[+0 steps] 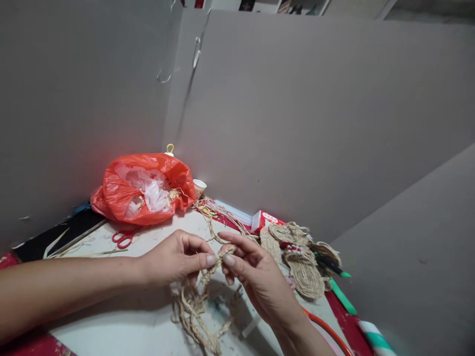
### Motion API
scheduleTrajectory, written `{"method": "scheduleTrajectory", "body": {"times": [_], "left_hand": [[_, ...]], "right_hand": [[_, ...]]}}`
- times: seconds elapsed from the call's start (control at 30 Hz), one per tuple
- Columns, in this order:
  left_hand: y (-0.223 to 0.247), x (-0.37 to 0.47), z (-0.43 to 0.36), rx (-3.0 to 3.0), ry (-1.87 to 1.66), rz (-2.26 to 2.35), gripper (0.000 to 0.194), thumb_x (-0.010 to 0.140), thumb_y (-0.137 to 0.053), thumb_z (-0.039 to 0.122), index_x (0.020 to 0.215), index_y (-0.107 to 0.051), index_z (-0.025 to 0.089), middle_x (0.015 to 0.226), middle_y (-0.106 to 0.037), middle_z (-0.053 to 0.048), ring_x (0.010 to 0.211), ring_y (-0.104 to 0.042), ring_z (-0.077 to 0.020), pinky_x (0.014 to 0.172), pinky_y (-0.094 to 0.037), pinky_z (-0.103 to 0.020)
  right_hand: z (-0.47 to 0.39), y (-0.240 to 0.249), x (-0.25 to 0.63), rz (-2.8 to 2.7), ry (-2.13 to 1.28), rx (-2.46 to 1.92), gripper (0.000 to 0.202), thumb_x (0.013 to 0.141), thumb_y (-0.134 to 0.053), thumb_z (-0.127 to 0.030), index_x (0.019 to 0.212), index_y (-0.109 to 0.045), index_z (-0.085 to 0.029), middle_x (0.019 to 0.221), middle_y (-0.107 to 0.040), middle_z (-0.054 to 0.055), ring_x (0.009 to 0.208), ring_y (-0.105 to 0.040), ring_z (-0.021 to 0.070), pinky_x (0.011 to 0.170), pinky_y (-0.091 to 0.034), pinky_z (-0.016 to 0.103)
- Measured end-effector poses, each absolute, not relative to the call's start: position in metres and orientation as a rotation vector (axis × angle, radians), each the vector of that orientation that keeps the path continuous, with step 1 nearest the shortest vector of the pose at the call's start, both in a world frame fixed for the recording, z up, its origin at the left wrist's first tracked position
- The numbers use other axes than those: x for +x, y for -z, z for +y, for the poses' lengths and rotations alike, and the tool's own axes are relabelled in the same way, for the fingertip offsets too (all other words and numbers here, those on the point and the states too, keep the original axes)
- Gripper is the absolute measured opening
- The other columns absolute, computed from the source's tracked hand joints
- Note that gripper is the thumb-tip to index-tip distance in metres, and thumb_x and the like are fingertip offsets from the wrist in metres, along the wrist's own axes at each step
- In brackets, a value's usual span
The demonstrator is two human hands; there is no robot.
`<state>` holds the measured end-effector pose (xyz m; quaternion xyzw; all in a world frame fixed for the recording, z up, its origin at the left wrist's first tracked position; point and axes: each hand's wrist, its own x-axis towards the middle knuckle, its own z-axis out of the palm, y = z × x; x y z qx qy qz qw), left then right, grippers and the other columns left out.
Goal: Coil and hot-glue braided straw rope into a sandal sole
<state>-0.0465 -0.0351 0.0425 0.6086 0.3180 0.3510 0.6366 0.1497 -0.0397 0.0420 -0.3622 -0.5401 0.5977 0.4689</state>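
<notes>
Left hand [181,257] and right hand [256,274] pinch a tan, ropy straw braid [207,278] before the white desk's [111,324] far edge, likely plaiting, next needing tight folds.

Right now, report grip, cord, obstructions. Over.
Left grip and right grip pinching braided cord. Loose fibre strands below. Red scissors off to left, apart from cord. Nothing seen blocking.
</notes>
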Motion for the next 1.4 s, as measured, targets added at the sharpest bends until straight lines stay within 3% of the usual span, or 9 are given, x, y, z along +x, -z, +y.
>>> {"method": "scheduleTrajectory", "body": {"times": [0.17,0.5,0.67,0.87,0.97,1.1,1.2,1.3,1.4], "left_hand": [[-0.052,-0.054,-0.025,1.490,-0.920,0.751,0.018,0.075,-0.072,0.031,0.084,-0.070,0.015,0.069,-0.063,0.001,0.060,-0.050,-0.0084,0.057,-0.037,-0.020],[-0.060,-0.063,-0.011,1.013,-0.895,0.599,0.029,0.077,-0.071,0.029,0.101,-0.065,0.014,0.103,-0.069,-0.011,0.076,-0.066,-0.0151,0.074,-0.049,-0.032],[-0.043,-0.056,-0.009,1.144,-0.795,0.688,0.027,0.076,-0.073,0.034,0.092,-0.065,0.014,0.091,-0.070,-0.007,0.066,-0.059,-0.0102,0.061,-0.044,-0.025],[-0.042,-0.051,-0.020,1.168,-0.624,0.693,0.033,0.066,-0.080,0.035,0.087,-0.064,0.014,0.065,-0.062,0.004,0.047,-0.040,-0.0037,0.047,-0.029,-0.019],[-0.039,-0.049,-0.022,1.151,-0.613,0.669,0.037,0.062,-0.082,0.033,0.085,-0.060,0.015,0.062,-0.060,0.006,0.047,-0.043,-0.0046,0.047,-0.031,-0.019],[-0.032,-0.049,-0.020,1.177,-0.651,0.690,0.031,0.066,-0.078,0.031,0.082,-0.054,0.017,0.065,-0.066,0.003,0.047,-0.049,-0.0064,0.047,-0.037,-0.019],[-0.031,-0.050,-0.016,1.248,-0.753,0.784,0.025,0.069,-0.072,0.024,0.086,-0.055,0.018,0.057,-0.063,0.006,0.042,-0.047,-0.0063,0.045,-0.039,-0.019],[-0.032,-0.051,-0.010,1.321,-0.890,0.875,0.017,0.070,-0.067,0.021,0.084,-0.057,0.017,0.050,-0.057,0.008,0.039,-0.046,-0.0057,0.043,-0.037,-0.017],[-0.032,-0.053,-0.003,1.366,-0.946,0.970,0.010,0.072,-0.064,0.021,0.079,-0.059,0.016,0.049,-0.055,0.008,0.039,-0.047,-0.0058,0.041,-0.038,-0.017]], "right_hand": [[-0.039,-0.046,0.151,-1.327,-1.587,-1.015,0.043,0.066,-0.084,-0.030,0.104,-0.066,-0.019,0.067,-0.058,-0.005,0.055,-0.057,0.0085,0.049,-0.045,0.019],[-0.031,-0.035,0.152,-1.419,-1.556,-0.964,0.021,0.073,-0.080,-0.030,0.087,-0.068,-0.018,0.066,-0.066,-0.001,0.061,-0.063,0.0112,0.055,-0.049,0.021],[-0.030,-0.033,0.157,-1.428,-1.328,-0.871,0.010,0.074,-0.079,-0.029,0.082,-0.073,-0.025,0.097,-0.066,0.000,0.088,-0.060,0.0133,0.071,-0.048,0.023],[-0.032,-0.028,0.155,-1.513,-1.285,-0.832,0.008,0.074,-0.079,-0.026,0.082,-0.077,-0.028,0.082,-0.063,-0.002,0.077,-0.057,0.0117,0.071,-0.045,0.022],[-0.033,-0.025,0.150,-1.527,-1.353,-0.844,0.009,0.073,-0.079,-0.028,0.082,-0.077,-0.027,0.083,-0.068,0.000,0.076,-0.060,0.0132,0.070,-0.048,0.024],[-0.034,-0.026,0.147,-1.498,-1.426,-0.896,0.025,0.078,-0.075,-0.034,0.102,-0.072,-0.027,0.082,-0.068,0.000,0.071,-0.062,0.0133,0.068,-0.049,0.027],[-0.039,-0.029,0.145,-1.458,-1.522,-1.011,0.052,0.088,-0.061,-0.047,0.136,-0.048,-0.027,0.087,-0.067,0.002,0.075,-0.066,0.0157,0.076,-0.050,0.033],[-0.049,-0.031,0.141,-1.545,-1.696,-1.129,0.078,0.086,-0.062,-0.051,0.149,-0.025,-0.026,0.094,-0.066,0.004,0.078,-0.066,0.0170,0.077,-0.050,0.034],[-0.059,-0.037,0.141,-1.740,-1.911,-1.196,0.080,0.075,-0.076,-0.040,0.144,-0.037,-0.026,0.082,-0.062,-0.001,0.059,-0.057,0.0105,0.054,-0.044,0.023]]}}
